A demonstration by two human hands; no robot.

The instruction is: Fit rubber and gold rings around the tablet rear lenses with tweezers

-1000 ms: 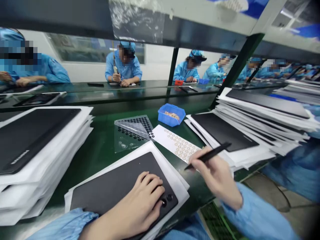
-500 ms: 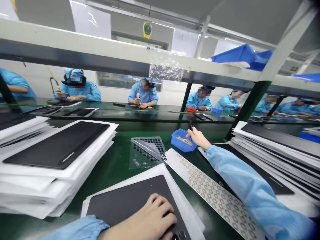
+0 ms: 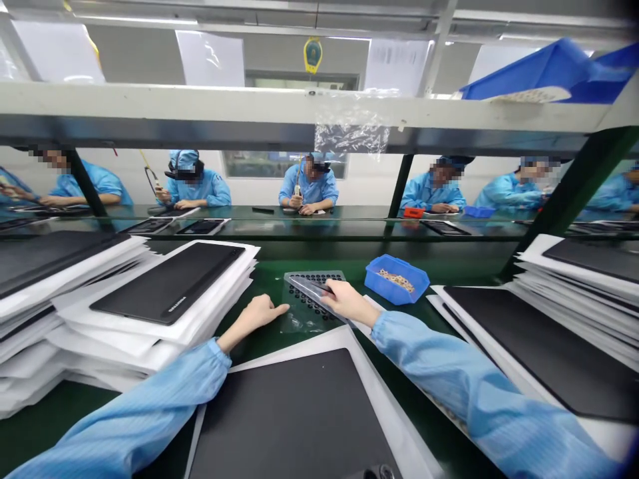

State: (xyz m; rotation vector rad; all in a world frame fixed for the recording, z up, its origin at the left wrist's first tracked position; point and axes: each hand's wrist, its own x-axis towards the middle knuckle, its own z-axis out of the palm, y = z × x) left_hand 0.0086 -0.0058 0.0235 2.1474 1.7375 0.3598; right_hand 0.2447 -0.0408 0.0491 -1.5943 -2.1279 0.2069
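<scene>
Left to right: a stack of black panels on white sheets, on the green worktop; the left hand, open with fingers extended, holding nothing, its fingertips at the edge of a clear plastic sheet of black dots; the right hand, half-curled over the sheet's lifted film, grip unclear; a blue bin of small tan pieces behind it; a second stack of black panels.
</scene>
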